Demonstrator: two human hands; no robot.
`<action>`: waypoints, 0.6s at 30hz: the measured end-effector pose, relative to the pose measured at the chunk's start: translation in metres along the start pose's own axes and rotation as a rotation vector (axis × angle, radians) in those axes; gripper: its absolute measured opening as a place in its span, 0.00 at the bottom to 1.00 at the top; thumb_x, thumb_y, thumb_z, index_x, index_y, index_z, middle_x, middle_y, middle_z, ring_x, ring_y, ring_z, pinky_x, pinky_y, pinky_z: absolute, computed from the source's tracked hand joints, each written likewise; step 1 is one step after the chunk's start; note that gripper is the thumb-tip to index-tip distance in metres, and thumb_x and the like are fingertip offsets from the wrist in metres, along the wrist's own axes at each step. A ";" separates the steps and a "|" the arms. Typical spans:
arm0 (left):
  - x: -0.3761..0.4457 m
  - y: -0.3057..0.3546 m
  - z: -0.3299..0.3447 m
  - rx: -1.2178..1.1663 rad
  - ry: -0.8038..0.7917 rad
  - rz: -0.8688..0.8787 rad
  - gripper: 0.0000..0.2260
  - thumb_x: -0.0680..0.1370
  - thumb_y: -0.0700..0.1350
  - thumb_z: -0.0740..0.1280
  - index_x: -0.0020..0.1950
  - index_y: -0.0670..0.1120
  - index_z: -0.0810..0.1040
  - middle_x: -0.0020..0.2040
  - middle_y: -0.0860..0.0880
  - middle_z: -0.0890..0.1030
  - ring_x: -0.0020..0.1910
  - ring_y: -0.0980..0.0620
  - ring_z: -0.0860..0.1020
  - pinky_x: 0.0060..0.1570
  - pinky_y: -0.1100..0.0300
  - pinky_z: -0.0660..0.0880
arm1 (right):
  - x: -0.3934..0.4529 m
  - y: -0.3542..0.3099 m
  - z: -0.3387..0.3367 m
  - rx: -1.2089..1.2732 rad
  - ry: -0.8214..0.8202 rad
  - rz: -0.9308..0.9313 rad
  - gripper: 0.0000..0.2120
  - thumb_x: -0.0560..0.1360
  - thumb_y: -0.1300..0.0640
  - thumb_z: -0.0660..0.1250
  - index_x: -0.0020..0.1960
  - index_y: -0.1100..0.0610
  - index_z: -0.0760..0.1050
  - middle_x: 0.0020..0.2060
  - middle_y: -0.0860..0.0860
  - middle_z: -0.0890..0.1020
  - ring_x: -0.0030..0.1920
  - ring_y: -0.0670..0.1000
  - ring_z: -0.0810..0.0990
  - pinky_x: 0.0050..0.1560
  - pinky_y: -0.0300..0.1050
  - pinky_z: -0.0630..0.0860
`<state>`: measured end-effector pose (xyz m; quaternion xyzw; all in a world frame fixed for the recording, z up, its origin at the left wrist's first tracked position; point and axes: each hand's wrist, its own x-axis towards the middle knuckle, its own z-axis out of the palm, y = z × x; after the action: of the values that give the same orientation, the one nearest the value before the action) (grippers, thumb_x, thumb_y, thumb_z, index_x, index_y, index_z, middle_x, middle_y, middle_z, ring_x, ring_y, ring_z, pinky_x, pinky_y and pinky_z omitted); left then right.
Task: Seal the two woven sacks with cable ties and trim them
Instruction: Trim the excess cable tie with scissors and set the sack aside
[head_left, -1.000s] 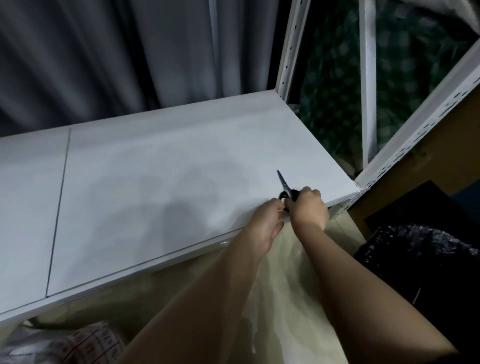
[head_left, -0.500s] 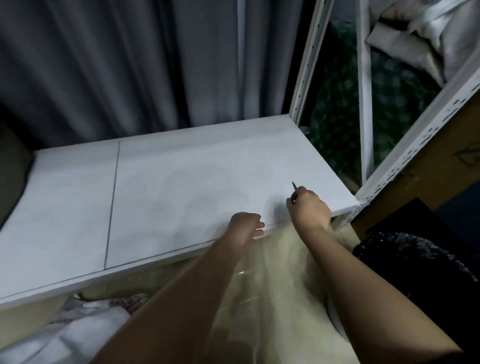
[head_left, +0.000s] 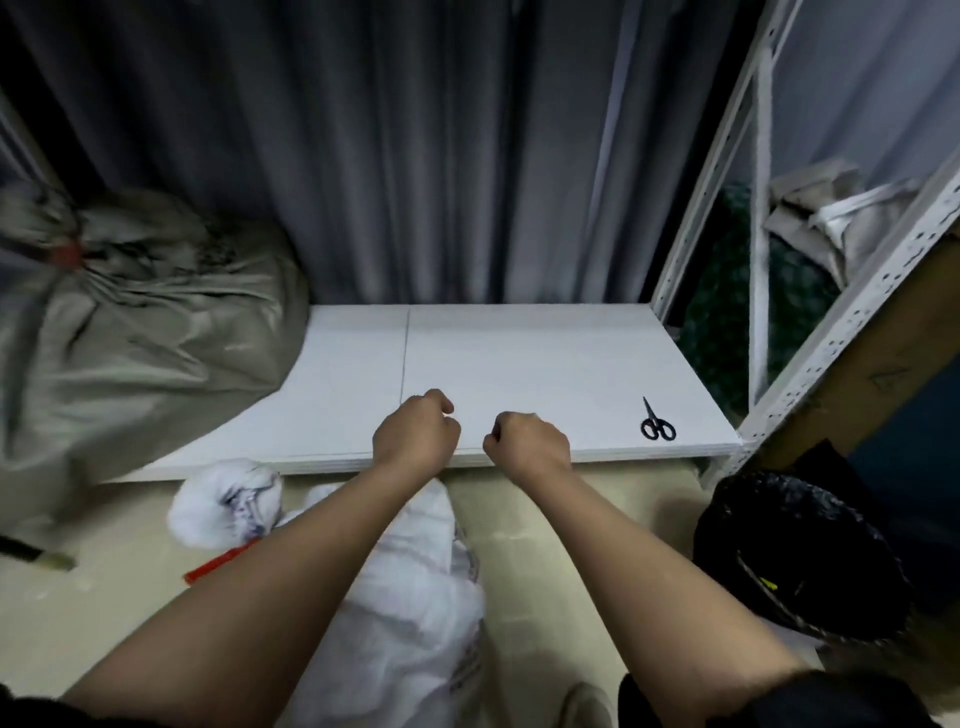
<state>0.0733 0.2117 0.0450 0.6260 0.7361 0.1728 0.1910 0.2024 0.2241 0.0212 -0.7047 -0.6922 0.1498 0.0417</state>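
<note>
Black scissors (head_left: 657, 422) lie on the white shelf board (head_left: 545, 364) near its front right corner. My left hand (head_left: 415, 434) and my right hand (head_left: 524, 441) hover side by side over the board's front edge, both curled into loose fists with nothing in them. A white woven sack (head_left: 405, 597) lies on the floor under my forearms, its gathered neck (head_left: 223, 506) to the left with a red cable tie (head_left: 218, 561) sticking out. A grey sack (head_left: 140, 322), tied with a red tie (head_left: 65, 255) at its neck, rests on the board's left end.
A grey curtain (head_left: 415, 156) hangs behind the board. White perforated rack posts (head_left: 852, 306) rise at the right, with bundled cloth behind them. A black bag (head_left: 800, 551) sits on the floor at the right. The floor is pale beige.
My right hand has let go of the scissors, which now lie on the board to the right. Both hands have drawn back toward the middle. The view has pulled back, showing both sacks.
</note>
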 end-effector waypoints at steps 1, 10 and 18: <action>-0.006 -0.009 -0.010 0.039 0.028 0.001 0.16 0.76 0.42 0.56 0.62 0.50 0.75 0.60 0.48 0.78 0.56 0.45 0.77 0.49 0.57 0.71 | -0.009 -0.012 0.003 0.014 -0.017 -0.008 0.13 0.76 0.56 0.57 0.55 0.55 0.76 0.53 0.54 0.81 0.52 0.57 0.79 0.43 0.42 0.69; -0.073 -0.111 -0.087 0.167 0.529 0.097 0.20 0.74 0.47 0.63 0.66 0.47 0.71 0.63 0.45 0.75 0.61 0.43 0.74 0.57 0.51 0.68 | -0.071 -0.088 0.054 0.305 -0.307 -0.197 0.27 0.72 0.53 0.66 0.69 0.54 0.66 0.66 0.53 0.73 0.65 0.54 0.72 0.63 0.45 0.69; -0.105 -0.234 -0.043 -0.180 -0.237 -0.561 0.42 0.73 0.43 0.68 0.78 0.44 0.43 0.77 0.39 0.50 0.76 0.40 0.54 0.71 0.50 0.61 | -0.081 -0.122 0.110 0.185 -0.466 -0.209 0.60 0.62 0.35 0.74 0.77 0.49 0.38 0.78 0.52 0.43 0.77 0.57 0.42 0.74 0.63 0.51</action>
<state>-0.1335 0.0707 -0.0261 0.3951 0.8342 0.1037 0.3704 0.0559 0.1325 -0.0385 -0.5693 -0.7356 0.3651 -0.0393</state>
